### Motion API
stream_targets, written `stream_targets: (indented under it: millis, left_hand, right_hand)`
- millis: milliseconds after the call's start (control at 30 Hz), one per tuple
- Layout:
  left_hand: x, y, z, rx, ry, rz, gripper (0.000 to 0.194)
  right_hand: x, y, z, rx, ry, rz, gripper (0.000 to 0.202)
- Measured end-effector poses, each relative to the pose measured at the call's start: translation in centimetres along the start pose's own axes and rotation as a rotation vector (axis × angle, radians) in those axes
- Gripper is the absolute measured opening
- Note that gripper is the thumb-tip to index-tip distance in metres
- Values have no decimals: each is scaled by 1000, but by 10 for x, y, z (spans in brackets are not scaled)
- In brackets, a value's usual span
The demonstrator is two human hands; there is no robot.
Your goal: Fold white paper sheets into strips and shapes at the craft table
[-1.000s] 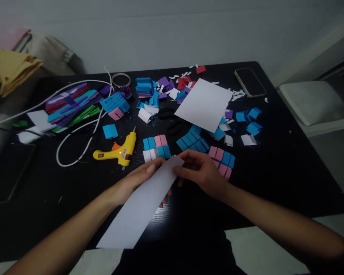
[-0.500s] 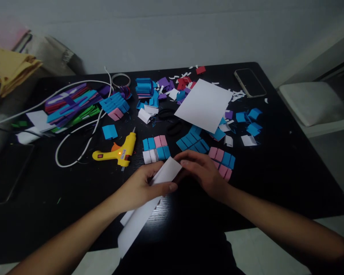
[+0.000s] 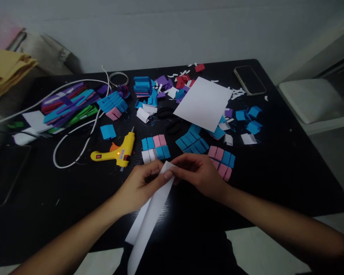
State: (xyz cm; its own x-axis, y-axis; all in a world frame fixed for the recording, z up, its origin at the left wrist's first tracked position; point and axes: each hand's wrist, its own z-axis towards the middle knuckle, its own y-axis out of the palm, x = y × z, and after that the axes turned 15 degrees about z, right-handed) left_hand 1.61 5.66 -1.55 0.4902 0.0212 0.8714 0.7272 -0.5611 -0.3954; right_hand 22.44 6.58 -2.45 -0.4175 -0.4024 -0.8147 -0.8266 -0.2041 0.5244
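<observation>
White paper strip (image 3: 152, 219): it sits between the two hands in the lower middle of my remote view, over the near part of the black table (image 3: 278, 179), in two layers that spread apart toward the lower end.
Long axis: it slants from the fingertips down toward the wearer and a little to the left — the free end hangs past the table's near edge.
Left hand (image 3: 145, 183): clamped on the strip near its upper end, thumb laid along the facing side; I cannot see the fingertips behind it. This hand is the nearer one to the strip's length, which trails below its thumb.
Right hand (image 3: 200, 173): thumb and bent fingers together on the top corner, coming in from the right; the rest of the paper lies down and left of this grip.
Folded-paper blocks: just beyond the hands I make out three — one blue, pink and white (image 3: 156, 148), one all blue (image 3: 192, 140), one pink and blue (image 3: 222, 162) beside the right hand.
Yellow glue gun (image 3: 114, 154): on its side, left of the blocks, small light glowing, nozzle pointing away.
White sheet (image 3: 203, 104): flat over paper scraps, farther back.
Phone (image 3: 250, 80): at the far right corner.
</observation>
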Motion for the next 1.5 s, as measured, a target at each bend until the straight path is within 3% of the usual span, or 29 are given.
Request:
stream_targets:
  millis: [300,500,667,900,1167,1500]
  left_hand:
    - [1,-1,3,90,38,-143,27]
    - [3,0,1,19,20,-248,25]
    - [4,1,0,82,-2,-277,21]
    - [3,0,-1,82,-50,-334,24]
    - [6,-4,2,114,40,-234,17]
    - [8,-7,0,101,-10,-241,21]
  right_hand:
    - [0,1,-4,21,-52,34,24]
    - [0,2,-6,20,-87,-15,20]
    - [3,3,-6,32,-109,-2,20]
    - [0,3,-7,12,-105,22,25]
    - [3,1,-10,-9,-110,-36,17]
    - [0,-2,-8,-57,-220,-142,19]
